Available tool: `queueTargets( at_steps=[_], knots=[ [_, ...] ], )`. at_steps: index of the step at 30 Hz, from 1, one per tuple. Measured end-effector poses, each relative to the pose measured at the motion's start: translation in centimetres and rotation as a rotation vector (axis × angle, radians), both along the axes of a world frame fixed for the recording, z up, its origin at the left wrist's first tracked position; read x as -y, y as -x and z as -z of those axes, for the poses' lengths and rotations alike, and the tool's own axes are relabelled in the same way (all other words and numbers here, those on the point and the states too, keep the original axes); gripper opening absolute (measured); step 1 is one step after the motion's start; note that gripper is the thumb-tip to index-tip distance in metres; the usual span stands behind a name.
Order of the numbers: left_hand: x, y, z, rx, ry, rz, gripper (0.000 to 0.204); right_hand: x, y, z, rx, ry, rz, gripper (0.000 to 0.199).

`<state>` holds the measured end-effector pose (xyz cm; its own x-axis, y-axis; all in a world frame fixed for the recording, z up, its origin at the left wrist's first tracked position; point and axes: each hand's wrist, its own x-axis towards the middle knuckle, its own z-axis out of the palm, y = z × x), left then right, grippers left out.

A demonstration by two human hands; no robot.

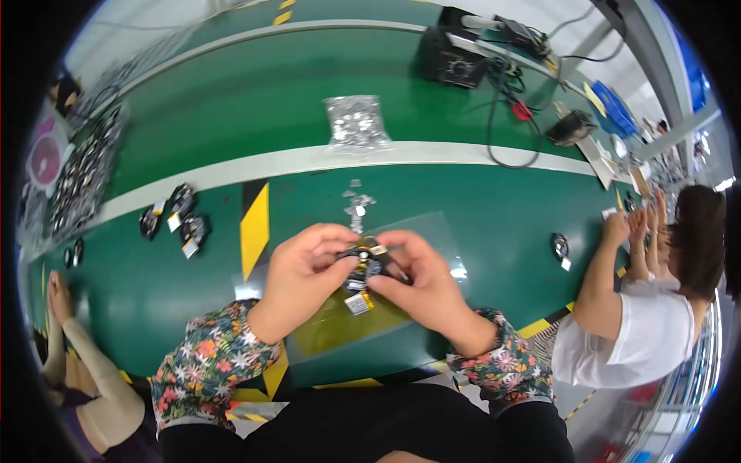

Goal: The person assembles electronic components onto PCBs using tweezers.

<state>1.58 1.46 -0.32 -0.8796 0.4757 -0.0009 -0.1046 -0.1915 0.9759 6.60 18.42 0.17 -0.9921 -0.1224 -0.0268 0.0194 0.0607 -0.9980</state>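
In front of me, both hands grip a small black electronic assembly (363, 272) with thin wires and a hanging silver pouch battery (358, 302). My left hand (303, 272) pinches its left side between thumb and fingers. On the other side, my right hand (423, 284) has its thumb and fingers closed on it. Fingers partly hide the assembly. Below them lies a see-through yellowish sheet (328, 333) on the green table. Small silver metal pieces (357, 207) lie loose just beyond my fingertips.
A clear bag of silver parts (356, 123) lies past the white rail (293, 160). Similar black assemblies (194, 231) rest at left, and one (560, 247) at right. A black box with a dial (451, 63) and cables stands far right. Co-workers sit on both sides.
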Motion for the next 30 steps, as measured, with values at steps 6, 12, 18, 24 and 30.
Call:
queueTargets(
  at_steps=[6, 12, 18, 24, 30],
  knots=[
    [0.6, -0.2, 0.6, -0.063, 0.014, 0.029, 0.021, 0.4, 0.1, 0.0, 0.049, 0.046, 0.018, 0.044],
    [1.0, -0.4, 0.4, -0.312, 0.249, 0.088, 0.017, -0.5, 0.4, -1.0, -0.005, 0.075, 0.248, 0.023],
    [0.7, -0.8, 1.0, -0.139, 0.318, 0.338, 0.013, -2.3, 3.8, -0.1, -0.125, -0.296, 0.288, 0.009],
    [0.6, -0.4, 0.9, -0.061, 0.278, 0.394, 0.013, -1.7, 7.2, 1.3, -0.347, -0.701, 0.191, 0.014],
    [0.8, 0.0, 1.3, 0.089, 0.157, 0.343, 0.017, -1.3, 8.1, 2.4, -0.394, -0.806, 0.182, 0.017]
  ],
)
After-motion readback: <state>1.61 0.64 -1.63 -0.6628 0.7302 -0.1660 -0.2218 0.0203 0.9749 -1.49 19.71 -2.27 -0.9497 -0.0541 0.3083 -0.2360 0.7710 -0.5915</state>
